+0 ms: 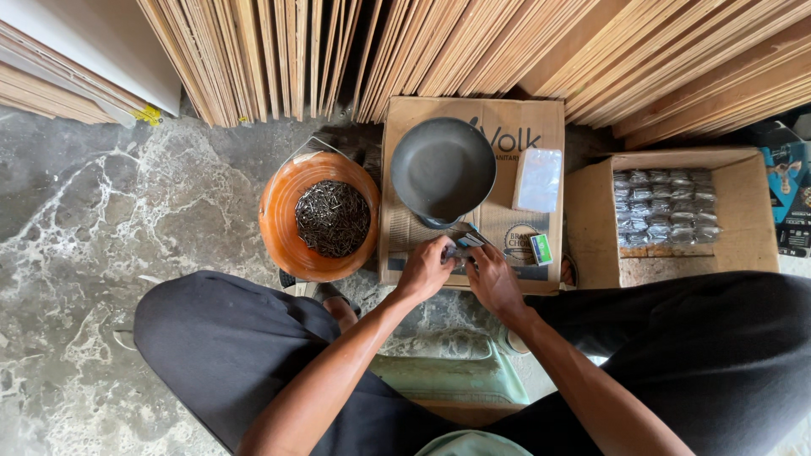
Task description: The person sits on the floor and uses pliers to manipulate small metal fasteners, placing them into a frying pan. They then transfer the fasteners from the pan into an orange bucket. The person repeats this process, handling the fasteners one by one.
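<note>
Marbled grey stone floor fills the left of the view, with plywood sheets leaning in a row along the far side. At the centre a flattened cardboard box lies on the floor and serves as a work surface. Near its front edge the left hand and the right hand meet, fingers curled narrowly around a small clear packet pinched between them. Just beyond the hands sits a dark round scale pan. A stack of clear plastic bags and a small green box rest on the cardboard to the right. Left of the cardboard stands an orange bucket holding a heap of dark nails. On the right, an open carton contains rows of filled packets.
</note>
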